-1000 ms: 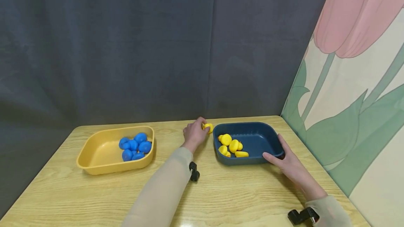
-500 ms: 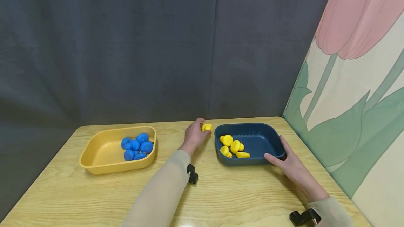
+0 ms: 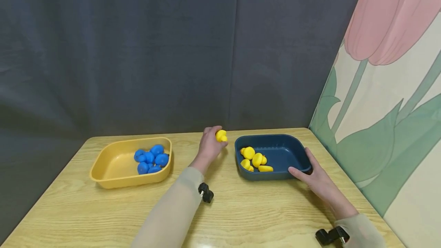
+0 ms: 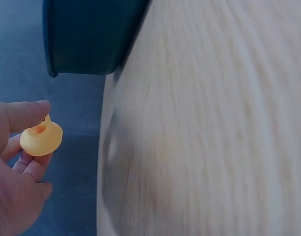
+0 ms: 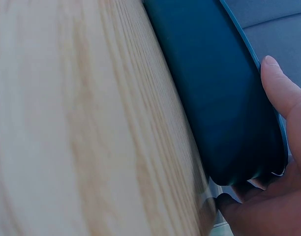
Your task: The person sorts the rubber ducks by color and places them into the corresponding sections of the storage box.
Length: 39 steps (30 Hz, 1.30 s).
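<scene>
My left hand [image 3: 210, 144] pinches a yellow rubber duck [image 3: 221, 136] between thumb and fingers, left of the dark blue bin. The left wrist view shows the duck [image 4: 42, 138] with its orange beak by the thumb, above the tabletop. My right hand [image 3: 318, 181] holds the near right corner of the dark blue bin [image 3: 286, 152], thumb at the rim and fingers around its right end. In the right wrist view that thumb [image 5: 281, 88] lies along the bin's edge. Several yellow rubber ducks [image 3: 257, 159] lie in the bin's left half.
A yellow bin [image 3: 113, 165] stands on the left of the wooden table [image 3: 248, 213], with several blue rounded toys [image 3: 149, 157] gathered on its right side. A dark curtain [image 3: 165, 56] hangs behind the table. A wall with a painted tulip [image 3: 375, 22] borders the right.
My left hand has picked the duck up from the table's back and raised it, drawing slightly left and turning it. The right hand stays on the dark blue bin.
</scene>
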### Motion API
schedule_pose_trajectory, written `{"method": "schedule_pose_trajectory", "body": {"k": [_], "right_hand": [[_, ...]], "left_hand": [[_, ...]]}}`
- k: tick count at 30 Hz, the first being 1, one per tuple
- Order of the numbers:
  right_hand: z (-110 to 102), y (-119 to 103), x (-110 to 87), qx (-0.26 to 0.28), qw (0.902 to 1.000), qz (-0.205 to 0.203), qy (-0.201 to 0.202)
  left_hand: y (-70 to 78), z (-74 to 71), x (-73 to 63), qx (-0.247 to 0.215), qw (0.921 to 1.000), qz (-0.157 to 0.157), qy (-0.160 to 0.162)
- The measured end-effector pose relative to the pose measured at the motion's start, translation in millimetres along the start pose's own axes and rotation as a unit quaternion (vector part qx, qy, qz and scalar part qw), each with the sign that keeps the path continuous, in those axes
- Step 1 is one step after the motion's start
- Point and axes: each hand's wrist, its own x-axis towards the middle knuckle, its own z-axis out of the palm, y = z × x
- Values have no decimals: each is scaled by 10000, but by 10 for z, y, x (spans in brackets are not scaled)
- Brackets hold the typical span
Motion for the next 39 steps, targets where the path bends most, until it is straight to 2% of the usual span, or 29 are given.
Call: {"method": "schedule_pose_trajectory", "body": {"k": [10, 21, 26, 32, 39], "right_hand": [[2, 6, -39, 215, 9997, 69, 0], [-2, 43, -50, 190, 9998, 67, 24], [-11, 37, -53, 136, 9998, 153, 48], [3, 8, -45, 10, 9998, 166, 72], [29, -9, -31, 76, 9999, 105, 106]], "left_hand": [[68, -54, -123, -262, 9995, 152, -22], [206, -65, -309, -612, 9964, 569, -122], [319, 9, -375, -754, 9941, 708, -339], [465, 139, -456, -669, 9926, 887, -487], [588, 286, -535, -562, 9911, 952, -735]]}}
